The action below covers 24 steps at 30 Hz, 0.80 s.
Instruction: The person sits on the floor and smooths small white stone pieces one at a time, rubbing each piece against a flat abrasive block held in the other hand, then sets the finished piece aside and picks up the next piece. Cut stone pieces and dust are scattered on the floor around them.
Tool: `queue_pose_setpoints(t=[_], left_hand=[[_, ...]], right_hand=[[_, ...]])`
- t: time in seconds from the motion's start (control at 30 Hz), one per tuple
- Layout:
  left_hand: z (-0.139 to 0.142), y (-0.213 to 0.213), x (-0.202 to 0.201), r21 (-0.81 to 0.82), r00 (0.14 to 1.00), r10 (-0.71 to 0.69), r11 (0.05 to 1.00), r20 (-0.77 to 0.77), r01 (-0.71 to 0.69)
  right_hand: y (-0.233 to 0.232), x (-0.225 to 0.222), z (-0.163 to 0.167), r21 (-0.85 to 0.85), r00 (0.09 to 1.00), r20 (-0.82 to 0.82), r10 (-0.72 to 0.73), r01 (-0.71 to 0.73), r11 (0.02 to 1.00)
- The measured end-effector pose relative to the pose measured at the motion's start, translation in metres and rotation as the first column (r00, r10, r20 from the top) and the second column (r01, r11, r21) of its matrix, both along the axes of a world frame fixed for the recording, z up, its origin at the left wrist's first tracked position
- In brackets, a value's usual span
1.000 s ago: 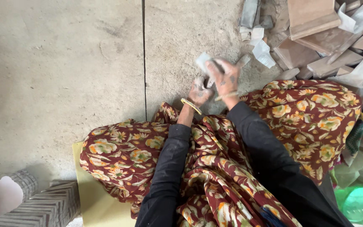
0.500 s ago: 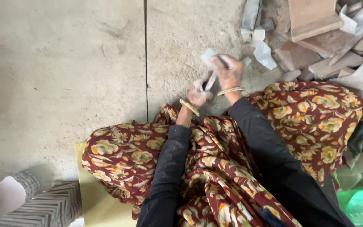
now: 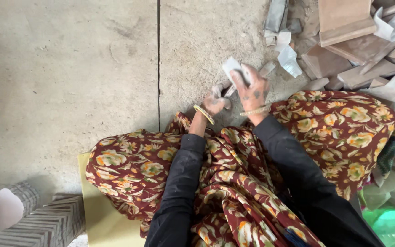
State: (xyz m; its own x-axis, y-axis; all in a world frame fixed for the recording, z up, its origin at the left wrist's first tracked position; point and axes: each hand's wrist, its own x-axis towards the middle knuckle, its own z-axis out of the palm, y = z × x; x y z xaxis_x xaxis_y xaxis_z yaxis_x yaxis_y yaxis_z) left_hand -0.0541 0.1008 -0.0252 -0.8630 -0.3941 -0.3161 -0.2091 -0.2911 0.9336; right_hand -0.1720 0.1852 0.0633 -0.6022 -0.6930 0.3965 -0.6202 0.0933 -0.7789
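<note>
Right hand gripping pale sanding pad; left hand steadying slim piece

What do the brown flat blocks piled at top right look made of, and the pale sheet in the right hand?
The brown flat blocks look like wood: matte tan faces, straight sawn edges, though fibreboard is possible. The pale sheet pinched in the right hand looks like paper or sanding paper: thin, dull, bent over the fingers. The left hand grips something small and grey beneath; its material is unclear.

My left hand sits just at eight o'clock of my right hand. Stacked boards lie at two o'clock; a ridged block lies at seven o'clock.
</note>
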Motion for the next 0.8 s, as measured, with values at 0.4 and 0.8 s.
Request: queue_pose_setpoints(t=[0.4,0.8], left_hand=[[0.042,-0.011,0.026,-0.44,0.96,-0.097,0.874,0.261,0.208],[0.072,-0.008,0.019,-0.512,0.651,-0.039,0.581,0.758,0.632]], right_hand=[[0.034,0.001,-0.029,-0.034,0.976,0.213,-0.036,0.044,0.998],[0.044,0.031,-0.006,-0.068,0.996,0.075,0.045,-0.04,0.997]])
